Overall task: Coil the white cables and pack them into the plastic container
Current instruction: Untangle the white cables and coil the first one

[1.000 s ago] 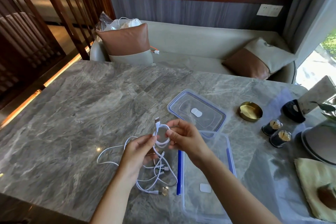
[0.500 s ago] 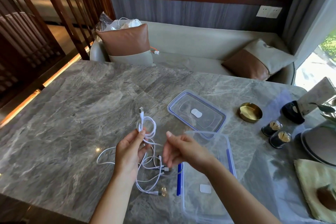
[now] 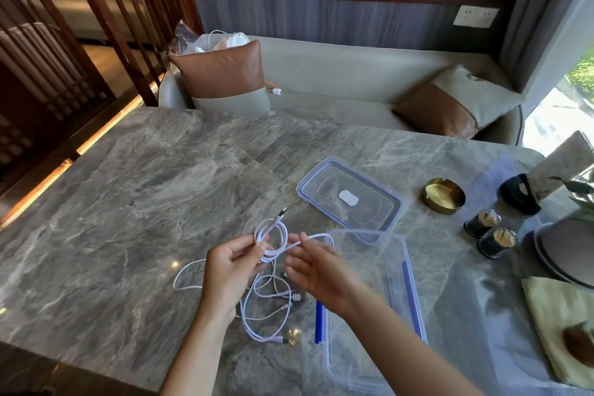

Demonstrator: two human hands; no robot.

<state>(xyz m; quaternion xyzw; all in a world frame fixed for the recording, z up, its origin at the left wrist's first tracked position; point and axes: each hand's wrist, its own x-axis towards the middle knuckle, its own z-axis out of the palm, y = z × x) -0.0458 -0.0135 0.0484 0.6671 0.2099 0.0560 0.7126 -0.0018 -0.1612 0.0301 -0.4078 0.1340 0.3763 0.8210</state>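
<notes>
Head view, mid-wind just above the table, left of the open container: coil pinched in left hand, tail across right hand (gripping or not, can't tell), so feed slack evenly, same-size loops, no twists.

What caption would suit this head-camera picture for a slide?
Left hand pinches a white cable coil, right hand at its loose strand, beside the open container.
</notes>
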